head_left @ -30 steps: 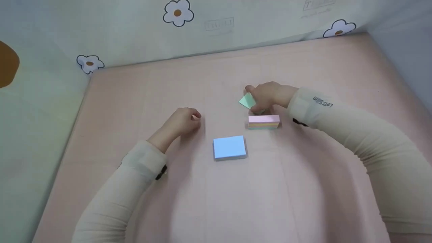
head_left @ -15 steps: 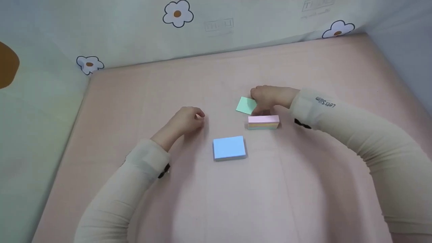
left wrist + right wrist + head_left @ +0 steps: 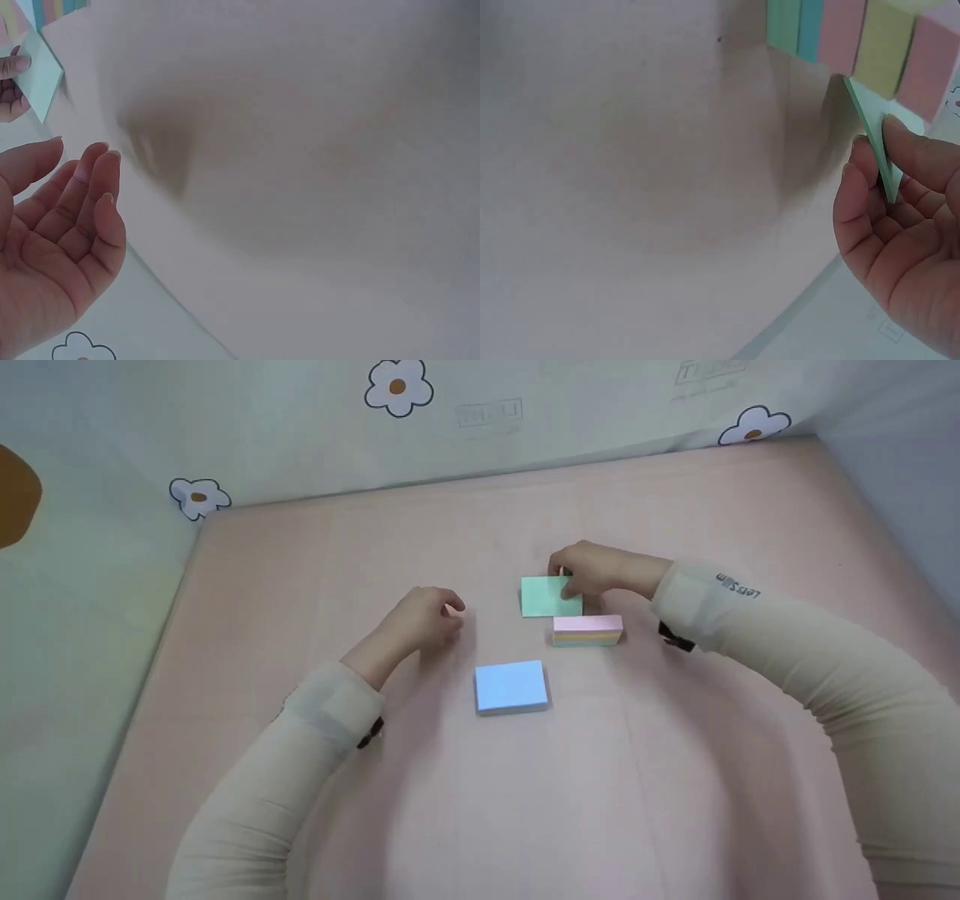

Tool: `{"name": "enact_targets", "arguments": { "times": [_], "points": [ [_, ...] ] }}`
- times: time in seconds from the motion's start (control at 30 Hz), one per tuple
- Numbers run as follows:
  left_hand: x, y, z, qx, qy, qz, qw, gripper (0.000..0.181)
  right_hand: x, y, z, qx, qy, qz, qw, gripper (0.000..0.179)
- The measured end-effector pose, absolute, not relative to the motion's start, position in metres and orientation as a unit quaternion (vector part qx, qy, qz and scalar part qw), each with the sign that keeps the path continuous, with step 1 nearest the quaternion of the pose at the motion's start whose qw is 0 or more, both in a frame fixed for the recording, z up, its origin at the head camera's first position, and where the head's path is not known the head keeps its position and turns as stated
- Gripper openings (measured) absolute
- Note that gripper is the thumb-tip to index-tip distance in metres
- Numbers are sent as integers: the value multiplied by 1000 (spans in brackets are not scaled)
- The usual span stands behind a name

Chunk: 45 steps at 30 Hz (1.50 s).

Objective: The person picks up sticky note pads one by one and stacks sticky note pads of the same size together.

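Observation:
My right hand pinches a thin mint-green sticky note pad by its right side, thumb on the near face. In the right wrist view the pad's edge shows between thumb and curled fingers. Just in front of it sits a block of multicoloured sticky notes, pink on top with yellow and green layers below. Left of the pad, my left hand hovers with loosely curled fingers and holds nothing. Nearer to me lies a thicker blue sticky note pad, touched by neither hand.
A pale pink cloth covers the table. Behind it rises a pale wall sheet printed with flowers, which continues down the left side. A grey-blue surface bounds the right.
The mint-green pad has turned from a slanted angle to nearly square and shifted slightly left in my right hand. My left hand has moved right and a little farther away.

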<state>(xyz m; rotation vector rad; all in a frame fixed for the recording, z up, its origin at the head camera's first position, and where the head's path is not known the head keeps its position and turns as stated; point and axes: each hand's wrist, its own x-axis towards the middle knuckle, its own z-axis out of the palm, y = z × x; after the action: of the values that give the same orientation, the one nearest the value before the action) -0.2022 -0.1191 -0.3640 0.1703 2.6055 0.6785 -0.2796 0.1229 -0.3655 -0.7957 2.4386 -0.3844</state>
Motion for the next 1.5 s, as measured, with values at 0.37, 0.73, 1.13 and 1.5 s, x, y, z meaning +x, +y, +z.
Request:
{"name": "enact_targets", "arguments": {
  "times": [0.37, 0.73, 1.13, 1.5],
  "points": [
    [-193, -103, -355, 116, 973, 180, 87, 42, -270, 118, -343, -303, 897, -184, 263, 25],
    [-173, -85, -347, 236, 971, 12, -30, 64, -248, 95, -318, -290, 852, -280, 334, 25],
    [-153, -92, -345, 240, 971, -1, -12, 61, -235, 87, -320, -301, 850, -264, 342, 24],
    [-145, -98, -346, 223, 973, 39, 34, 58, -233, 91, -318, -301, 860, -259, 320, 22]
  ]
}}
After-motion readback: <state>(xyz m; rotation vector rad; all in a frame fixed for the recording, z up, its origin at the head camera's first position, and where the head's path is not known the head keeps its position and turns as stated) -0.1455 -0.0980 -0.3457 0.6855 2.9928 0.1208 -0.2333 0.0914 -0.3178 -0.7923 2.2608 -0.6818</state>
